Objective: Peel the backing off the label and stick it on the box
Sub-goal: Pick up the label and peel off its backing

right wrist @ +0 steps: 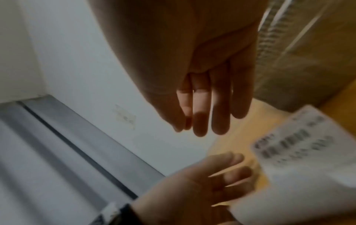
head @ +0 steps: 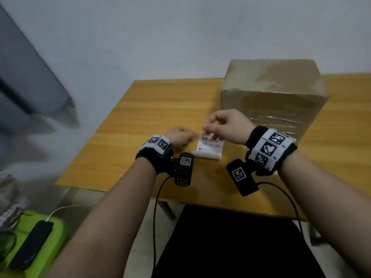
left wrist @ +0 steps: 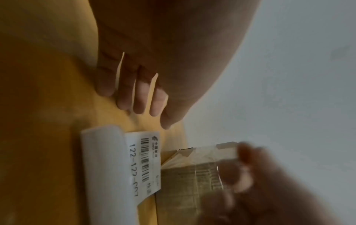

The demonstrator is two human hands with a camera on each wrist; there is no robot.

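Both my hands flank the label [head: 208, 146] before the box [head: 273, 97]: left hand [head: 179, 136] relaxed-fingered beside it, right hand [head: 224, 125] curled over its far edge, grip unclear, probably seeking the backing.

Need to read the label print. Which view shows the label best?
Left wrist: the label is close and sharp, barcode and "122-12" digits legible, one end curled. The head view shows it whole but small on the table. In the right wrist view it is motion-blurred.
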